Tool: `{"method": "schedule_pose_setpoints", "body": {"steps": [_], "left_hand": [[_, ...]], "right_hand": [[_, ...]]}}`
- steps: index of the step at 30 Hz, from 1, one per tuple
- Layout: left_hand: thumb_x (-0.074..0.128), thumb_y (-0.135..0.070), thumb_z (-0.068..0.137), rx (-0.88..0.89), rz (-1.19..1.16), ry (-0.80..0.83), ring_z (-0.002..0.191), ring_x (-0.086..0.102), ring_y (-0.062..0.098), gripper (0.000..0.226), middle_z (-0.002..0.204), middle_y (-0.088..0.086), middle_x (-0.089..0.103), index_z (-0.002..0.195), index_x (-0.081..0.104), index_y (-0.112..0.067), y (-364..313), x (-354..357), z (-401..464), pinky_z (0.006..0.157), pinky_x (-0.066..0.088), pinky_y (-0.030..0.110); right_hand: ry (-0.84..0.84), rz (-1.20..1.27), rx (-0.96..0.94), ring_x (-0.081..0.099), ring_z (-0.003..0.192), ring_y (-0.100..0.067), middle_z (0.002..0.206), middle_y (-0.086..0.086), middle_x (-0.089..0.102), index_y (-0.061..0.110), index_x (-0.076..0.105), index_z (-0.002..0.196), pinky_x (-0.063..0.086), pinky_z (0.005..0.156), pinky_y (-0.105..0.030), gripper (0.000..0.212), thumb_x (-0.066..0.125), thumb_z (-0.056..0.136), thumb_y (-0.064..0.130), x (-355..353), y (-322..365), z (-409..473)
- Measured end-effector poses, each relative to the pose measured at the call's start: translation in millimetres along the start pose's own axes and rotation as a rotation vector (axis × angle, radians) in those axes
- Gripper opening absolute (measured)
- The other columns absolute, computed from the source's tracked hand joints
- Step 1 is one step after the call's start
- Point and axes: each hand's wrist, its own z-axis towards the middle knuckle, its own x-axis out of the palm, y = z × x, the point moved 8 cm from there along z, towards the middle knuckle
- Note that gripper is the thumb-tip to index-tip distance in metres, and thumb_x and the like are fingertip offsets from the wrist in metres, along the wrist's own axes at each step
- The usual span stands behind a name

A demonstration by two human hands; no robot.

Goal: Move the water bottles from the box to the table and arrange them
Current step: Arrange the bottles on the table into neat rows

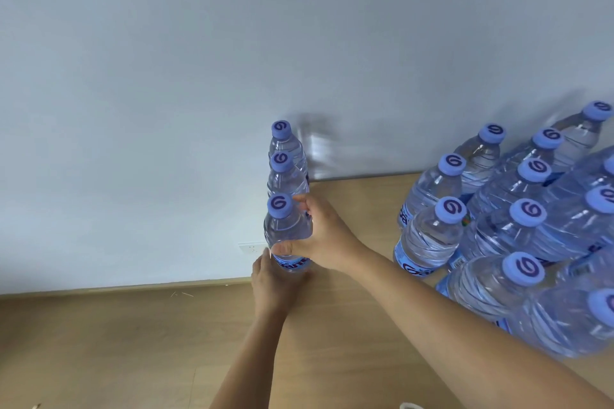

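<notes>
Three clear water bottles with blue caps stand in a line along the left edge of the wooden table (360, 209). My right hand (324, 239) grips the nearest water bottle (285, 229) around its upper body from the right. My left hand (270, 282) cups the base of the same bottle from below and the left. The second bottle (284, 173) and third bottle (285, 139) stand right behind it, close to the wall. A large group of bottles (528, 219), several in all, stands upright on the right side of the table. The box is out of view.
A white wall (232, 60) rises behind the table, with a socket (251, 248) low down. Wooden floor (99, 342) lies to the left below the table edge. A bare strip of tabletop runs between the line of three and the group on the right.
</notes>
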Motion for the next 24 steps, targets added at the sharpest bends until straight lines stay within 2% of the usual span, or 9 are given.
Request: {"method": "schedule_pose_setpoints", "body": {"steps": [2, 4, 7, 10, 13, 16, 18, 21, 24], "left_hand": [[0.08, -0.035, 0.068, -0.135, 0.015, 0.027, 0.132, 0.033, 0.025, 0.081, 0.13, 0.006, 0.045, 0.134, 0.04, -0.009, 16.6, 3.8, -17.1, 0.105, 0.033, 0.036], [0.078, -0.034, 0.073, -0.163, 0.058, 0.035, 0.14, 0.02, 0.029, 0.101, 0.149, 0.017, 0.027, 0.147, 0.017, -0.001, 27.7, 8.6, -43.3, 0.114, 0.021, 0.037], [0.073, -0.039, 0.077, -0.127, 0.167, 0.047, 0.142, 0.016, 0.028, 0.103, 0.153, 0.016, 0.017, 0.149, 0.01, -0.002, 25.0, 17.5, -80.0, 0.113, 0.016, 0.034], [0.071, -0.035, 0.08, -0.008, 0.191, 0.177, 0.142, 0.014, 0.026, 0.099, 0.153, 0.013, 0.014, 0.149, 0.009, -0.002, -0.9, 47.6, -97.1, 0.112, 0.015, 0.03], [0.069, -0.03, 0.082, 0.08, 0.197, 0.321, 0.142, 0.015, 0.024, 0.093, 0.151, 0.01, 0.016, 0.149, 0.009, -0.005, -27.3, 77.9, -103.9, 0.113, 0.017, 0.03], [0.069, -0.032, 0.082, 0.152, 0.2, 0.4, 0.141, 0.021, 0.02, 0.091, 0.151, 0.005, 0.022, 0.15, 0.012, -0.009, -45.3, 97.1, -103.8, 0.112, 0.023, 0.03], [0.072, -0.031, 0.079, 0.195, 0.199, 0.439, 0.136, 0.029, 0.017, 0.091, 0.147, 0.003, 0.03, 0.149, 0.017, -0.011, -53.5, 102.7, -103.5, 0.105, 0.028, 0.024], [0.079, -0.025, 0.073, 0.238, 0.127, 0.458, 0.125, 0.039, 0.009, 0.093, 0.142, -0.001, 0.04, 0.148, 0.024, -0.015, -59.5, 98.7, -100.2, 0.094, 0.031, 0.017], [0.084, -0.021, 0.067, 0.255, 0.01, 0.47, 0.12, 0.04, 0.001, 0.096, 0.139, -0.011, 0.041, 0.145, 0.029, -0.023, -61.2, 86.0, -98.9, 0.091, 0.033, 0.016]], "right_hand": [[-0.054, -0.075, -0.068, 0.046, 0.098, 0.008, 0.101, 0.027, 0.045, 0.02, 0.051, 0.12, 0.029, 0.079, 0.005, 0.069, 0.087, 0.061, 0.027, -14.3, 11.7, -14.2], [-0.249, -0.195, -0.162, 0.049, 0.104, -0.008, 0.104, 0.014, 0.051, 0.013, 0.055, 0.117, 0.03, 0.086, -0.002, 0.058, 0.082, 0.068, 0.028, -46.6, 24.1, -40.2], [-0.645, -0.358, -0.309, 0.052, 0.093, -0.018, 0.096, -0.005, 0.06, 0.001, 0.062, 0.102, 0.035, 0.088, -0.013, 0.034, 0.072, 0.072, 0.013, -105.4, 38.5, -91.9], [-0.847, -0.427, -0.275, 0.048, 0.099, -0.019, 0.101, -0.012, 0.059, -0.003, 0.06, 0.103, 0.036, 0.093, -0.021, 0.032, 0.069, 0.073, 0.005, -143.9, 32.8, -125.9], [-0.758, -0.353, -0.032, 0.04, 0.118, -0.026, 0.124, -0.017, 0.05, -0.002, 0.048, 0.124, 0.032, 0.102, -0.035, 0.055, 0.073, 0.076, 0.006, -148.5, 6.8, -117.8], [-0.647, -0.192, 0.201, 0.029, 0.133, -0.025, 0.143, -0.011, 0.036, 0.003, 0.028, 0.141, 0.023, 0.108, -0.031, 0.07, 0.067, 0.084, 0.016, -139.3, -21.7, -102.5], [-0.693, -0.186, 0.211, 0.037, 0.126, -0.027, 0.135, -0.011, 0.045, 0.003, 0.034, 0.136, 0.027, 0.1, -0.028, 0.058, 0.063, 0.087, 0.013, -141.9, -27.4, -100.3], [-0.692, -0.142, 0.174, 0.05, 0.105, -0.028, 0.104, -0.007, 0.055, 0.005, 0.051, 0.111, 0.035, 0.083, -0.026, 0.03, 0.064, 0.087, 0.016, -141.3, -22.6, -101.7], [-0.62, -0.087, 0.076, 0.051, 0.081, -0.023, 0.082, -0.004, 0.054, 0.007, 0.053, 0.088, 0.04, 0.073, -0.03, 0.024, 0.07, 0.082, 0.023, -138.1, -6.1, -99.5]]}}
